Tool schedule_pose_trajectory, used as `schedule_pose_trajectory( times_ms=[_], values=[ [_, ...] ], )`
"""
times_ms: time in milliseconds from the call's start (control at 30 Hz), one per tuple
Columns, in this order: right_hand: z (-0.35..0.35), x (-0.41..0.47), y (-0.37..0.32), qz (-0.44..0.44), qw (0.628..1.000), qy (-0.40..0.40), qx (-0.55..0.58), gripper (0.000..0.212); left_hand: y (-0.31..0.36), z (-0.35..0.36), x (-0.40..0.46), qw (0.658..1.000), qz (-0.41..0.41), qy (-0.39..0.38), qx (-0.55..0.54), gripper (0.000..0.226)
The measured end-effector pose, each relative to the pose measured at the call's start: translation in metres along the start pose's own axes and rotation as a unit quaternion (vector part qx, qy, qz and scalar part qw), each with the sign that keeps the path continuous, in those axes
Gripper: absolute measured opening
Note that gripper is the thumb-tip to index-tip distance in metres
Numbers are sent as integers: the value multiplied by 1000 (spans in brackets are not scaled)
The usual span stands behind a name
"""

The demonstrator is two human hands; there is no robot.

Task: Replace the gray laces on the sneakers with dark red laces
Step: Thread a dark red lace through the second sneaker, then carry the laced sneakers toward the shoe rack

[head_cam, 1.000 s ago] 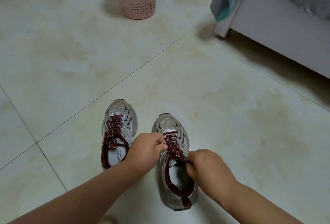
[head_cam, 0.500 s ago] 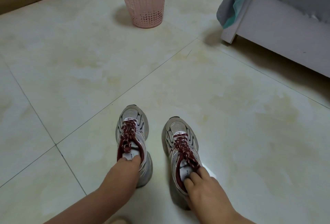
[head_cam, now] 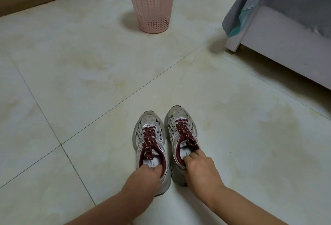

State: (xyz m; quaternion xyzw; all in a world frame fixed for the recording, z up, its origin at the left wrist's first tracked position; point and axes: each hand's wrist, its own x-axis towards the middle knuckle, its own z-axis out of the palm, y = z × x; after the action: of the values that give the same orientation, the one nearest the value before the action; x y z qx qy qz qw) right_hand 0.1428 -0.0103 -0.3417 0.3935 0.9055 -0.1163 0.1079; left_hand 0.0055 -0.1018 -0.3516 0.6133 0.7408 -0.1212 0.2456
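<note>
The left hand point(head_cam: 143, 176) reaches into the heel opening of the left sneaker point(head_cam: 151, 146); its fingers are tucked down inside the collar and hidden there, so whether they curl round the heel or merely press into it cannot be told from this angle. The right hand point(head_cam: 198, 169) does much the same on the right sneaker point(head_cam: 180, 138); its fingers point(head_cam: 192, 156) bend over the rear of the opening and dip onto the white insole, with the thumb low on the inner side, hooked over the collar in a grip.

Both sneakers are grey and silver with dark red lining; they stand upright on their soles just beside each other, toes pointing away from the person, the right one set slightly further forward. Each carries dark red laces flecked with white; the left sneaker's lace point(head_cam: 148, 138) runs crisscross up the tongue and ends in a loose loop at the top eyelets; the right sneaker's lace point(head_cam: 184, 133) is threaded likewise, its ends lying near the fingers.

The pair sits on a pale tiled floor point(head_cam: 89, 81) with dark grout lines; well apart, further off, stands a pink perforated basket point(head_cam: 152, 4); to the right is a white furniture base point(head_cam: 286, 49) with grey cloth point(head_cam: 241, 6) hanging over its corner.
</note>
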Motion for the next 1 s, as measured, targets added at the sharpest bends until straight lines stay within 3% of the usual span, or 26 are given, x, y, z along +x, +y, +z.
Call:
schedule_pose_trajectory(
  times_ms=[100,200,267,367,467,600,667,767,933,1000],
  values=[
    [-17,4,-21,31,999,-29,26,48,-19,-17,-12,981,0,132,-141,52],
    [-25,14,-43,74,996,-41,39,56,-42,-28,-12,910,-116,270,-292,13],
    [-26,19,-55,113,990,-71,52,62,-48,-22,0,894,-175,220,-349,21],
    [-18,25,-60,187,972,-115,87,67,-39,-7,14,882,-180,101,-425,45],
    [-10,33,-55,252,952,-109,134,75,-30,-2,18,892,-173,92,-406,48],
    [-7,42,-55,275,943,-123,143,84,-31,-5,20,902,-176,98,-383,48],
    [-6,46,-52,261,947,-132,136,65,-29,-6,21,903,-176,107,-377,46],
    [-6,49,-40,217,961,-112,130,21,-28,-13,22,901,-150,137,-384,34],
    [-20,46,-9,161,976,-94,109,20,-41,-23,31,878,-90,109,-458,10],
    [-34,44,2,143,980,-104,94,20,-48,-27,34,900,-86,106,-413,8]
  ],
)
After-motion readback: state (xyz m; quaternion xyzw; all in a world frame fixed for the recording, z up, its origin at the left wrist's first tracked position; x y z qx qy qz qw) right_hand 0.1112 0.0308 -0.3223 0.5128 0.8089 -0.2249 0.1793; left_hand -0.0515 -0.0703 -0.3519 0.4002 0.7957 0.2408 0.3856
